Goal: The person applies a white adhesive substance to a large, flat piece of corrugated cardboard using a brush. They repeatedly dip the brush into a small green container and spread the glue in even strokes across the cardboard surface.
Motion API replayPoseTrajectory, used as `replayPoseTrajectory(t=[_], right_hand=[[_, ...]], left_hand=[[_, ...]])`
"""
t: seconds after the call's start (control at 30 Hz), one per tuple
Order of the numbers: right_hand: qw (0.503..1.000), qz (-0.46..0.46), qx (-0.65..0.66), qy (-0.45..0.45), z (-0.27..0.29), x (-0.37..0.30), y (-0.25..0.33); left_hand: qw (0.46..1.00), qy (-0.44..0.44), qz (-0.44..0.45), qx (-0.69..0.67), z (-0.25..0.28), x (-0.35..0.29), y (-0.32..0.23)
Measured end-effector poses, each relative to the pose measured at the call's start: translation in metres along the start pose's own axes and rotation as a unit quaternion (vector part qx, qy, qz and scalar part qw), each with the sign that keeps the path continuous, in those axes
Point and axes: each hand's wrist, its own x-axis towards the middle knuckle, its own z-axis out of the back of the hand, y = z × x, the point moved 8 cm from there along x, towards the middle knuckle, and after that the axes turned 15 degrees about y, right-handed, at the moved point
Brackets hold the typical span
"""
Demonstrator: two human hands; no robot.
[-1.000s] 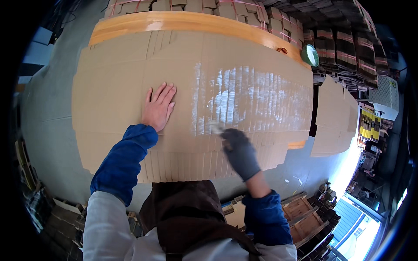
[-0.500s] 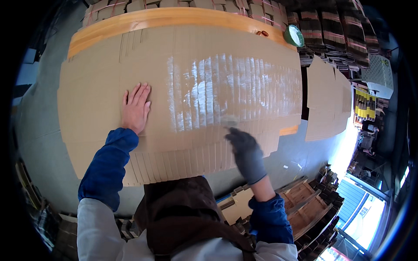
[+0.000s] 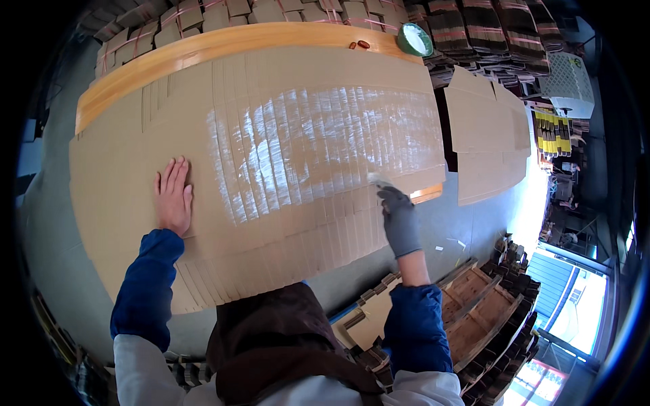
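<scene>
Overlapping brown cardboard sheets [image 3: 284,230] cover the table, their edges stepped in narrow strips. White paste [image 3: 271,145] is streaked over the middle and right of these strips. My left hand [image 3: 173,197], bare, presses flat on the cardboard left of the paste, fingers stretched out. In a grey glove, my right hand [image 3: 399,215] is closed around a brush [image 3: 379,178], mostly hidden by the fingers; its pale tip is at the near right edge of the pasted area. A green bowl [image 3: 414,40] of white paste stands at the table's far right corner.
Two small reddish-brown objects [image 3: 359,44] lie on the wooden table edge [image 3: 250,37] beside the bowl. More flat cardboard [image 3: 487,135] is to the right. Tied cardboard bundles [image 3: 467,27] are stacked behind the table. A wooden pallet [image 3: 474,304] lies at the near right.
My right hand has moved the brush rightward relative to the cardboard, toward its right edge. My left hand stays flat on the sheet. The whole view has shifted and turned slightly.
</scene>
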Motion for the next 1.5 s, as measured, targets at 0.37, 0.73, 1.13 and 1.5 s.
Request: replayPoseTrajectory(t=[0.37,0.73,1.13,1.5], right_hand=[[0.991,0.103,-0.033,0.073,0.011,-0.007,0.033],[0.999,0.004,-0.045,0.014,0.003,0.009,-0.016],[0.994,0.088,-0.041,-0.050,-0.011,0.052,0.151],[0.982,0.183,-0.018,-0.047,-0.028,0.057,0.243]], left_hand=[[1.000,0.004,-0.007,0.004,0.001,0.000,-0.004],[1.000,0.002,-0.005,-0.007,0.006,0.001,-0.007],[1.000,0.011,0.006,-0.007,0.012,-0.001,-0.002],[1.000,0.005,0.006,-0.001,0.008,0.000,-0.002]])
